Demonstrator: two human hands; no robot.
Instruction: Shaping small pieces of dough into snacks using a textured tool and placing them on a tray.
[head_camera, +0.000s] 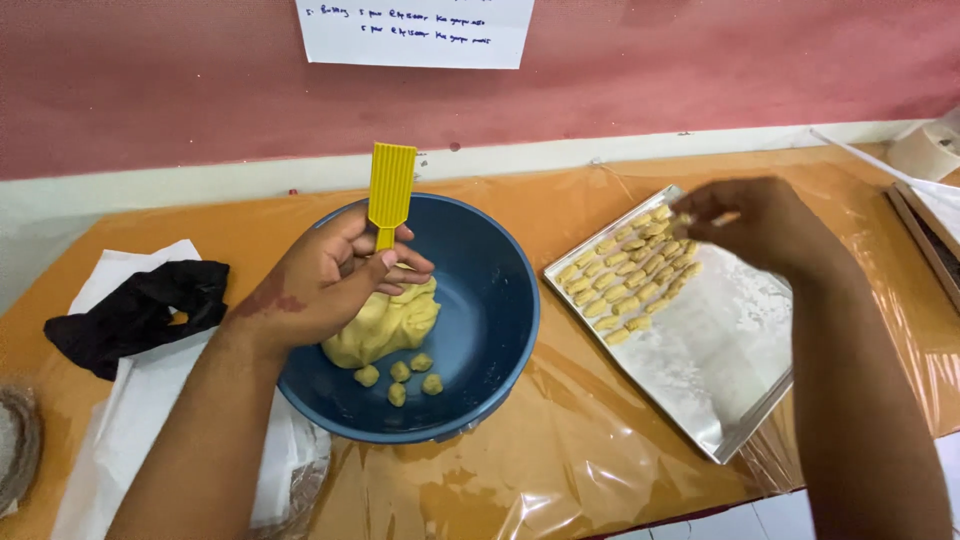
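Note:
My left hand (325, 280) is over the blue bowl (490, 310) and grips the handle of a yellow ridged paddle (390, 185) that stands upright. Under it lies a lump of pale yellow dough (385, 325) with several small dough bits (400, 378) beside it. My right hand (755, 225) reaches over the far end of the floured metal tray (715, 350), fingertips pinched at the rows of small shaped dough pieces (630, 270). Whether a piece is between those fingertips I cannot tell.
Clear plastic film covers the orange table (590, 450). A black cloth (135, 315) lies on white paper (130, 420) at the left. A wooden box edge (925, 240) and a white roll (930, 150) sit at the far right. A paper note (415, 30) hangs on the red wall.

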